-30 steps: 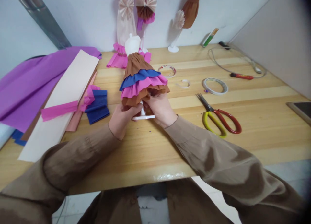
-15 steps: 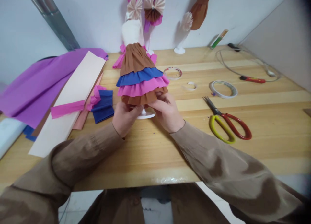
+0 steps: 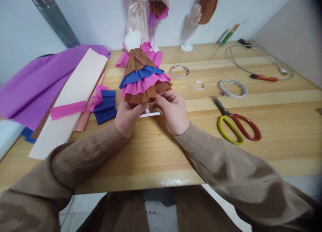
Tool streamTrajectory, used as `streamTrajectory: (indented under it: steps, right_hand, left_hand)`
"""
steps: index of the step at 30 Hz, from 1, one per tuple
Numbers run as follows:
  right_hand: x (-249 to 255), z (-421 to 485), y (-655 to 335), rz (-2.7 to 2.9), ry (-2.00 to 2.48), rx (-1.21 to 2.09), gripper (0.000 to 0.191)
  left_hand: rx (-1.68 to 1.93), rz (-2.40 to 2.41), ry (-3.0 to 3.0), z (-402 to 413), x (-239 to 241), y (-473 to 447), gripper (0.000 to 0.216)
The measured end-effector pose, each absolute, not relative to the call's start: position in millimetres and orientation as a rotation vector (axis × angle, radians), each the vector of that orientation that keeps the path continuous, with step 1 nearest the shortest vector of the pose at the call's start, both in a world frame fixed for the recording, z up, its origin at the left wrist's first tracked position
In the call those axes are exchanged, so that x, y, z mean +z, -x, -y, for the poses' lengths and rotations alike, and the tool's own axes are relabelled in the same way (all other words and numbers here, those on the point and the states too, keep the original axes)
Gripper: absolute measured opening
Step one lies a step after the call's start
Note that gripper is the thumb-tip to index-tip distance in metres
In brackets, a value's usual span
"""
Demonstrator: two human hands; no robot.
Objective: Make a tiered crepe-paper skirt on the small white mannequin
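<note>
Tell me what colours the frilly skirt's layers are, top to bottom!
The skirt goes brown, blue, pink, then brown, as the head view shows.

Brown jacket (image 3: 125, 208): long creased sleeves (image 3: 226, 161), plain cuffs (image 3: 119, 134), front open over pale shirt (image 3: 161, 218) with small dark marks. Both hands (image 3: 176, 116) bare.

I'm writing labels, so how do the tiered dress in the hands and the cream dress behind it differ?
The tiered dress has a brown, blue and pink layered skirt; the cream dress has a long pale panel. The cream dress bears a pleated fan; none shows on the tiered dress. The left hand and right hand hold the tiered dress low down; neither touches the cream dress. Both have pink ruffles.
</note>
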State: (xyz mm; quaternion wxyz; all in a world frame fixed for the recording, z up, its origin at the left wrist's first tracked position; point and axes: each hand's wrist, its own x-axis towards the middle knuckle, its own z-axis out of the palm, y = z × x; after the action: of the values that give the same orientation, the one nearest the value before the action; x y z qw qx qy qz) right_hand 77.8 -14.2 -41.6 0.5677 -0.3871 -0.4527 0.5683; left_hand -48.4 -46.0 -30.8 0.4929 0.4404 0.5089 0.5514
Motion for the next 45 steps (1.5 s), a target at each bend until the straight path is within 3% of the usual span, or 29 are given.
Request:
streamTrajectory:
  steps: [9, 19, 24, 30, 34, 45]
  right_hand:
    - [-35.1, 18.8, -80.0, 1.174, 0.874, 1.308, 0.014]
    - [-35.0, 21.8, -81.2, 1.089, 0.874, 1.347, 0.016]
    - [-37.1, 25.7, -84.9, 1.043, 0.746, 1.443, 0.01]
    - [-30.7, 28.7, -86.5, 0.921, 0.718, 1.603, 0.026]
    - [-25.7, 27.0, -82.2, 0.904, 0.692, 1.628, 0.04]
    - [-32.8, 19.9, -78.5, 0.937, 0.575, 1.618, 0.038]
  left_hand:
    - [1.372, -1.173, -1.05, 41.5, -36.5, 51.8, 0.031]
    - [1.389, -1.235, -1.238, 38.8, -39.1, 56.1, 0.021]
    - [1.406, -1.273, -1.299, 36.2, -38.9, 59.5, 0.025]
    - [1.37, -1.382, -1.47, 32.6, -47.7, 68.3, 0.015]
    - [1.361, -1.507, -1.631, 32.9, -53.1, 72.8, 0.028]
    - [1.314, -1.53, -1.742, 40.9, -55.9, 69.3, 0.045]
